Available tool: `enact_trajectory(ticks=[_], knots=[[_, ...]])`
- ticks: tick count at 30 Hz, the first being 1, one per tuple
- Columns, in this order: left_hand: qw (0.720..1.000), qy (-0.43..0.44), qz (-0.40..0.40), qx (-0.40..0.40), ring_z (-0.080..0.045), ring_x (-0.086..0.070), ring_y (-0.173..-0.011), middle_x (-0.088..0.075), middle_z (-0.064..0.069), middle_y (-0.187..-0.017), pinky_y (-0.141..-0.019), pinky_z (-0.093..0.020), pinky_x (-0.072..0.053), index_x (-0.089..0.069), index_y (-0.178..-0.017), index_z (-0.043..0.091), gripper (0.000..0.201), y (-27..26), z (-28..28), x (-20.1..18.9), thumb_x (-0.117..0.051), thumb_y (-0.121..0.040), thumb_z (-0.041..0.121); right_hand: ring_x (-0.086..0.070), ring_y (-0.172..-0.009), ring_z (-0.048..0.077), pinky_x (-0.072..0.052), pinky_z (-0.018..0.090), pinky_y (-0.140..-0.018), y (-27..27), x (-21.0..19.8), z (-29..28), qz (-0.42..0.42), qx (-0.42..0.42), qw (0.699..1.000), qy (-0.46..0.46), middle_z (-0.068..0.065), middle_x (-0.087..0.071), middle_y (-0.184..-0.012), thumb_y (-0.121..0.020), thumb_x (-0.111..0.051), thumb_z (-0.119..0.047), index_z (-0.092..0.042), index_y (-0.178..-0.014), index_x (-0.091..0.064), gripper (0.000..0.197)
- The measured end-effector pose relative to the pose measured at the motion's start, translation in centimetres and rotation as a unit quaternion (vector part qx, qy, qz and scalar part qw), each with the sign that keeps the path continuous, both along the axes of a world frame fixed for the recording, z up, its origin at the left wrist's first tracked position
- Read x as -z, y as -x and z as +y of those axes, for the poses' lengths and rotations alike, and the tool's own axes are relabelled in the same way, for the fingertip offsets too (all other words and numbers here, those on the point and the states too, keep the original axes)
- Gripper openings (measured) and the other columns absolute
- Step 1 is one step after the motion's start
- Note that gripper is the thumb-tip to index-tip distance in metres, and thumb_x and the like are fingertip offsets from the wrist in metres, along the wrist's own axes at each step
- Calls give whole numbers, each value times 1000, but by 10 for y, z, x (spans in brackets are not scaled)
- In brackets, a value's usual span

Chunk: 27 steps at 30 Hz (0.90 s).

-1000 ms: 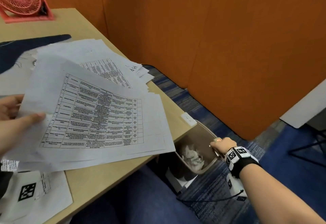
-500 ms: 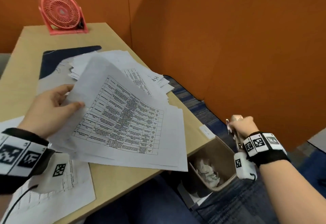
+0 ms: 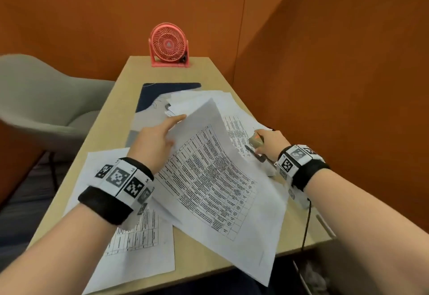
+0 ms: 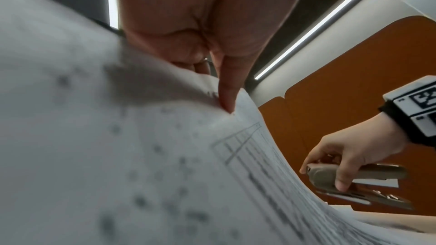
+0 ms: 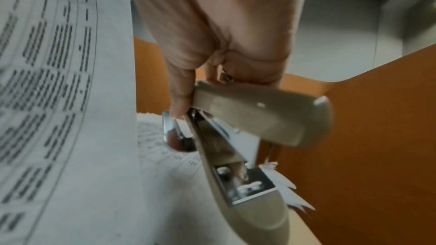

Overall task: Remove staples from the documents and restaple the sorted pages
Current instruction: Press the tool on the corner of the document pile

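A sheaf of printed table pages (image 3: 213, 178) curls up off the wooden desk (image 3: 204, 72). My left hand (image 3: 167, 132) pinches its far left edge, thumb on top (image 4: 226, 100) and fingers behind the paper. My right hand (image 3: 267, 141) grips a beige stapler (image 3: 256, 140) just right of the lifted pages, above other printed sheets (image 3: 239, 130). In the right wrist view the stapler (image 5: 259, 118) points away from me with its jaws apart and nothing between them. The left wrist view shows the stapler (image 4: 354, 174) level and clear of the pages (image 4: 141, 156).
A loose pile of papers (image 3: 199, 99) lies on a dark blue mat (image 3: 148, 95). Another printed sheet (image 3: 139, 248) sits under my left wrist. A pink fan (image 3: 169, 48) stands at the far end. Orange partitions (image 3: 336, 86) close the right side, with a grey chair (image 3: 46, 99) left and a bin (image 3: 311, 273) below.
My right hand rose from the bin on the floor to above the desk papers, holding the stapler. My left hand lifted the sheaf's edge higher. The view swung from the bin to the desk.
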<state>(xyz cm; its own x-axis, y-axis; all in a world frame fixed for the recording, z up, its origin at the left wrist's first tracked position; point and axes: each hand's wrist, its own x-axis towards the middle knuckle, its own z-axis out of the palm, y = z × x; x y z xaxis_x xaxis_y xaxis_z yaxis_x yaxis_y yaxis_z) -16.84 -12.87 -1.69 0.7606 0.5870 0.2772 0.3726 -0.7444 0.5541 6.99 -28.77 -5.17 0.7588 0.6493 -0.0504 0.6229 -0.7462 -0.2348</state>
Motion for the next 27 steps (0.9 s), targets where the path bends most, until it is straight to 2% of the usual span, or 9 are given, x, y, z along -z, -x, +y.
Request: enact_trajectory(ticks=[5,8,11,14,16,21,22,24,27], knots=[[1000,7,-2,-5,-8,-39,-48,-51,1,-63,-45,-14,-27,-46,-133,34,58,1,7,7,-50,-88,-3,-54,-115,32,-46,35,-92,-5,21,23,21,-26,997,65,16,-56,-129,-89,-62,-15,-16,-142,-36,59],[1000,21,-1,-6,-5,-37,-49,-45,7,-60,-45,-13,-27,-45,-133,36,59,0,10,9,-50,-89,-3,-54,-116,30,-45,33,-95,-6,29,29,31,-37,994,97,15,-54,-132,-90,-62,-17,-21,-147,-28,66],[1000,30,0,3,-7,-39,-49,-58,-4,-70,-45,-13,-30,-45,-133,38,59,-1,12,11,-50,-89,-1,-54,-115,31,-45,36,-96,-5,28,32,41,-37,994,97,16,-55,-128,-93,-56,-17,-17,-145,-33,57],[1000,26,-5,17,-8,-44,-51,-66,-14,-97,-53,-13,-37,-44,-133,38,59,0,14,11,-50,-89,0,-45,-124,30,-36,41,-104,2,17,33,36,-55,998,-9,15,-47,-135,-98,-46,-30,-21,-146,-34,50],[999,28,-16,25,-5,-42,-51,-66,-11,-94,-50,-9,-33,-45,-133,37,57,1,14,10,-51,-89,0,-38,-132,23,-27,33,-108,18,4,34,87,-115,978,-152,9,-43,-141,-99,-43,-33,-19,-142,-40,46],[998,28,-30,38,-14,-45,-55,-59,-5,-70,-50,-11,-34,-52,-125,32,48,5,16,8,-53,-89,2,-58,-86,7,-47,28,-81,59,-9,30,59,-168,907,-381,-2,-66,-96,-82,-71,-18,-11,-102,-68,21],[998,34,-31,40,-19,-49,-60,-60,-8,-72,-52,-11,-33,-53,-123,31,45,6,16,8,-54,-89,2,-55,-75,3,-47,27,-73,63,-10,29,58,-166,892,-417,-5,-65,-84,-79,-74,-13,-14,-87,-68,9],[998,43,-31,43,-27,-56,-77,-65,-14,-87,-62,-22,-36,-55,-117,28,39,7,16,8,-54,-88,1,-51,-64,0,-45,25,-66,68,-10,29,111,-164,875,-441,-13,-60,-68,-76,-75,-6,-22,-69,-59,24],[997,65,-18,46,-19,-57,-87,-65,-4,-98,-65,-16,-35,-57,-99,25,30,9,17,7,-53,-86,-2,-57,-66,-3,-47,20,-68,74,-10,30,191,-182,872,-412,-18,-63,-62,-81,-65,8,-20,-69,-50,33]])
